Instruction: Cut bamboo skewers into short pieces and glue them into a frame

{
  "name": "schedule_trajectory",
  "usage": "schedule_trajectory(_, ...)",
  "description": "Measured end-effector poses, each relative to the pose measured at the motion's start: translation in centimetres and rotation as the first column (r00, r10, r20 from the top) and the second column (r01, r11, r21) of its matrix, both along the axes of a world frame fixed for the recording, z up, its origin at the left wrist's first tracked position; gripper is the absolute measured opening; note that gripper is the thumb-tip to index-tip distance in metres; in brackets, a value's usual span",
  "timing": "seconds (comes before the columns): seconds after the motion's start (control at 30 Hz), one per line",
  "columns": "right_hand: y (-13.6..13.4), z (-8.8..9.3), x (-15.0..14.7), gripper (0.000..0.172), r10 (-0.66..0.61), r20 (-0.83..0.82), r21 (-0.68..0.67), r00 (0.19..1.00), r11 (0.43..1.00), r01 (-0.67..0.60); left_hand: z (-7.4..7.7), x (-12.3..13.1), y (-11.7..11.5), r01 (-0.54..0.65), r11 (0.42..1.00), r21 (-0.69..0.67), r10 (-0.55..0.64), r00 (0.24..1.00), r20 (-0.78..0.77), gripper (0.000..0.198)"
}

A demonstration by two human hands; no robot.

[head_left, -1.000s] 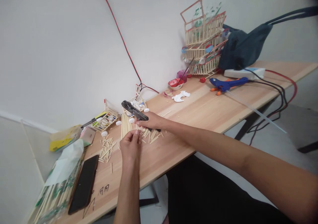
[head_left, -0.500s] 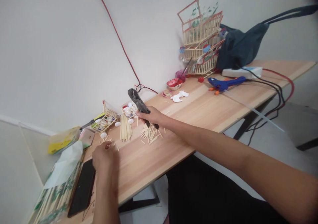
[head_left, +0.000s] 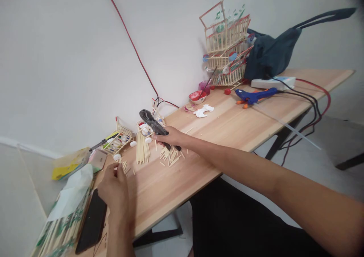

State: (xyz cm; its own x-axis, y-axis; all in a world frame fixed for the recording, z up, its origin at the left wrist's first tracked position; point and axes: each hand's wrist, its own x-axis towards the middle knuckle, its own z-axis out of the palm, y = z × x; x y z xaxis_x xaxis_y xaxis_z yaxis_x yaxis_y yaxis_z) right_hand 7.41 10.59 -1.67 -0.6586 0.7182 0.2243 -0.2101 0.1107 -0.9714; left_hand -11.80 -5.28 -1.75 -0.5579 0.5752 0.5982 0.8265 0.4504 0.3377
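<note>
I have the right hand (head_left: pixel 174 135) wrapped round a dark pair of cutters (head_left: pixel 152 121), the head pointing up and away to the left and the handle ends poking out below the palm, over a heap of cut sticks (head_left: pixel 170 156) on the wooden counter (head_left: pixel 162 188); whether the cutting edges are parted I can't tell from here. The left hand (head_left: pixel 113 185) is well apart from it, curled with thumb and fingers drawn together, beside the small pile of short pieces (head_left: pixel 124 166) and partly over the black tablet (head_left: pixel 91 223). I cannot tell whether it pinches a stick. The long sticks (head_left: pixel 142 149) lie side by side between the two hands, just short of the white discs (head_left: pixel 148 139). To handle this well, I'd bring the left fingertips low over the short pieces before parting them, so that nothing bounces onto the tablet or rolls in among the long sticks. The right hand is best kept quiet meanwhile, since the head of the cutters looks close to the basket of bottle caps (head_left: pixel 145 129) behind it and a careless swing might knock that. A light pinch should suit such thin wood.
</note>
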Motion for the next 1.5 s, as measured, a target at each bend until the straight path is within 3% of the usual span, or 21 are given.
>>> schedule_trajectory(0.1, -0.4, 0.2, 0.1, 0.008, 0.048, 0.042, 0.004, 0.998, 0.999, -0.049, 0.3, 2.7, 0.3, 0.240, 0.944, 0.224, -0.300, 0.910, 0.287, 0.026)
schedule_trajectory(0.2, -0.6, 0.3, 0.1, 0.009, 0.081, 0.080, 0.042, 0.994, 0.996, -0.085, 0.4, 5.5, 1.0, 0.340, 0.859, 0.384, -0.485, 0.783, 0.391, 0.024)
schedule_trajectory(0.37, -0.5, 0.0, 0.0, 0.011, 0.053, 0.130, 0.136, 0.990, 0.988, -0.071, 0.0, 8.1, 2.5, 0.374, 0.800, 0.469, -0.590, 0.627, 0.508, 0.019)
schedule_trajectory(0.67, -0.3, -0.3, -0.1, 0.015, -0.069, 0.227, 0.385, 0.971, 0.923, -0.024, -1.6, 8.5, 4.5, 0.354, 0.722, 0.595, -0.689, 0.287, 0.665, 0.037)
schedule_trajectory(0.83, -0.6, -0.2, -0.2, 0.014, -0.141, 0.277, 0.483, 0.951, 0.876, -0.011, -1.8, 8.2, 4.5, 0.307, 0.751, 0.585, -0.655, 0.229, 0.720, 0.038)
schedule_trajectory(1.07, -0.8, 0.2, -0.1, 0.014, -0.144, 0.325, 0.484, 0.935, 0.874, -0.033, -1.4, 8.7, 3.8, 0.303, 0.734, 0.607, -0.674, 0.221, 0.705, 0.035)
schedule_trajectory(1.33, -0.9, 0.2, -0.1, 0.016, -0.118, 0.332, 0.448, 0.936, 0.893, -0.047, -1.2, 8.7, 3.9, 0.323, 0.709, 0.627, -0.697, 0.186, 0.692, 0.037)
schedule_trajectory(1.5, -0.7, 0.5, 0.3, 0.020, -0.105, 0.277, 0.326, 0.955, 0.945, 0.010, -1.5, 8.3, 3.6, 0.320, 0.700, 0.639, -0.692, 0.079, 0.718, 0.028)
